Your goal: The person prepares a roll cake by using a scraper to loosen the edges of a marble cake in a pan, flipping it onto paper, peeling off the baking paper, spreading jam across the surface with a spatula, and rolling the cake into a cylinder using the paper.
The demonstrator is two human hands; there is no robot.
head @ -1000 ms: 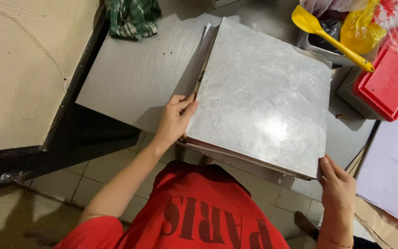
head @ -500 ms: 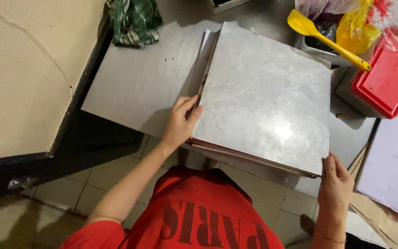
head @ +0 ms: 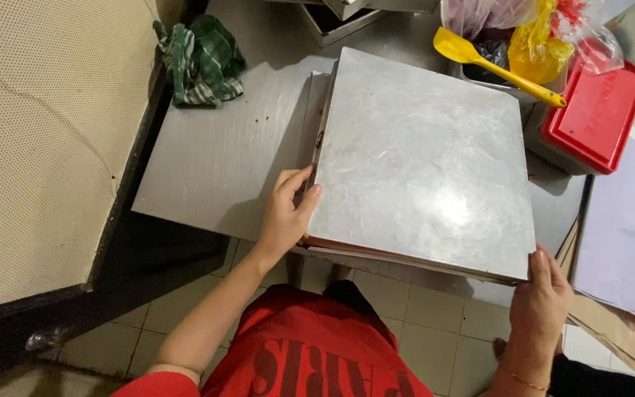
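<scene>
Since the earlier frames the stack of square metal trays (head: 424,158) has slid a little farther onto the steel counter (head: 214,158), and the right hand (head: 542,298) has come up to grip its near right corner more closely. The top tray is flat, dull grey and scuffed with fine scratches, with a soft glare patch toward the right-hand fingers; thin edges of further sheets show beneath it along the near side (how many cannot be counted). The left hand (head: 286,213) lies at the stack's left edge, fingers curled around the rim and closed on it, thumb along the side. The right hand's fingers are wrapped onto the corner from below, thumb on top, holding it; its fingertips are hidden under the metal. Part of the stack overhangs the counter's near edge above the tiled floor (head: 420,323).

Beyond the left fingers a crumpled green checked cloth (head: 198,59) sits on the brushed counter. Beyond the right fingers lie a yellow plastic spatula (head: 494,65), a red lidded box (head: 595,117) and crinkled plastic bags (head: 545,33), cut off by the top edge. The person's red shirt (head: 317,345) fills the bottom.
</scene>
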